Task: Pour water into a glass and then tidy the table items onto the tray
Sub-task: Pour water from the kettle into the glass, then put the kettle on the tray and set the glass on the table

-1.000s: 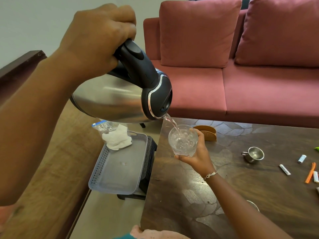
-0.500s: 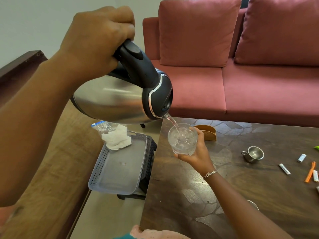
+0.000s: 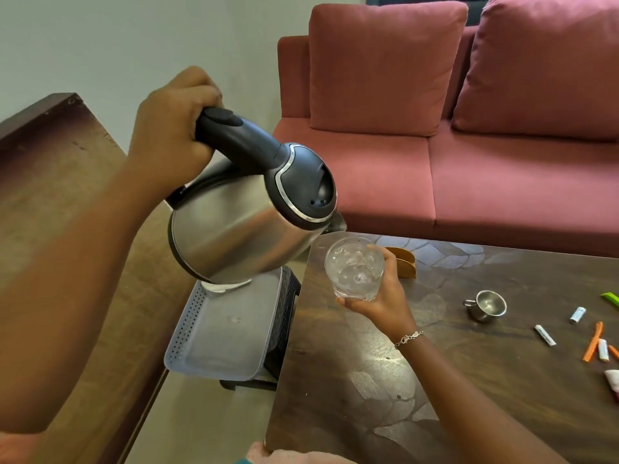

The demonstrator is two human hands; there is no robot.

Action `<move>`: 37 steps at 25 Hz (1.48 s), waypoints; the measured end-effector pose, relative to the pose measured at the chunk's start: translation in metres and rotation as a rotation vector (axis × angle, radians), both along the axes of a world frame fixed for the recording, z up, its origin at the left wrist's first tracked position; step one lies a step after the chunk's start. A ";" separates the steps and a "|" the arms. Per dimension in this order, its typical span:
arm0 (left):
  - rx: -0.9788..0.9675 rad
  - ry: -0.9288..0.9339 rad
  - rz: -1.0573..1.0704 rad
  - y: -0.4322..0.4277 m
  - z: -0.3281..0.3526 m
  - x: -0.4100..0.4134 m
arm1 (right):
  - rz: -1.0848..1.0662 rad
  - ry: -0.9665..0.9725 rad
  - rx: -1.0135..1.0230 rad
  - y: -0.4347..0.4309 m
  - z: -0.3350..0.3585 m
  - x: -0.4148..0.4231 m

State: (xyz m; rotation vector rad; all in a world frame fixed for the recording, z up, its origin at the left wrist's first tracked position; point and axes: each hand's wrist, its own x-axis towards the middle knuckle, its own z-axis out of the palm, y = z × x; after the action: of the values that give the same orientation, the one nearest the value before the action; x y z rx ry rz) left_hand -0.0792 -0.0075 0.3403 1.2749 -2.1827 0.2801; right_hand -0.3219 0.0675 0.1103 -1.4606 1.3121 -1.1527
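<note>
My left hand [image 3: 170, 128] grips the black handle of a steel kettle [image 3: 241, 236], held in the air left of the table, its spout just above and left of the glass. No stream of water shows. My right hand [image 3: 382, 296] holds a clear glass [image 3: 354, 267] with some water in it, over the dark table's [image 3: 435, 380] far left corner. A grey perforated tray [image 3: 221, 343] lies on a black stool below the kettle. A small steel cup [image 3: 487, 306], white sachets [image 3: 545, 335] and orange sticks [image 3: 593, 341] lie on the table's right side.
A pink sofa [image 3: 469, 162] stands behind the table. A wooden holder [image 3: 403, 262] sits just behind the glass. A brown wooden surface [image 3: 50, 182] runs along the left. A green item [image 3: 610, 298] lies at the right edge.
The kettle has tipped back toward upright and dropped lower, and the stream of water has stopped. The glass stays in my right hand at about the same spot.
</note>
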 end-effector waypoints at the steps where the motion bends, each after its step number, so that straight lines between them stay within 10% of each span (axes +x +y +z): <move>1: 0.021 0.058 0.026 0.001 -0.004 0.004 | 0.000 0.004 -0.003 -0.001 0.000 0.000; 10: 0.318 0.310 0.385 0.006 -0.039 0.048 | 0.016 0.012 0.005 -0.006 0.010 0.010; 18: 0.618 0.917 0.792 0.021 -0.102 0.097 | 0.069 0.013 -0.016 -0.018 0.017 0.037; 29: 0.639 1.449 1.103 0.045 -0.238 0.125 | 0.127 0.034 -0.030 -0.039 0.032 0.084; 37: 0.626 1.290 1.295 0.047 -0.358 0.163 | 0.144 -0.036 -0.031 -0.057 0.043 0.121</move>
State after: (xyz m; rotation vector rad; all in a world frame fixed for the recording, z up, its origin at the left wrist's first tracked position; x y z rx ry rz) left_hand 0.0842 0.0397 -0.0177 2.1456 -0.1698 -0.6462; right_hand -0.2013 0.0110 0.1535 -1.5240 1.1494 -1.1040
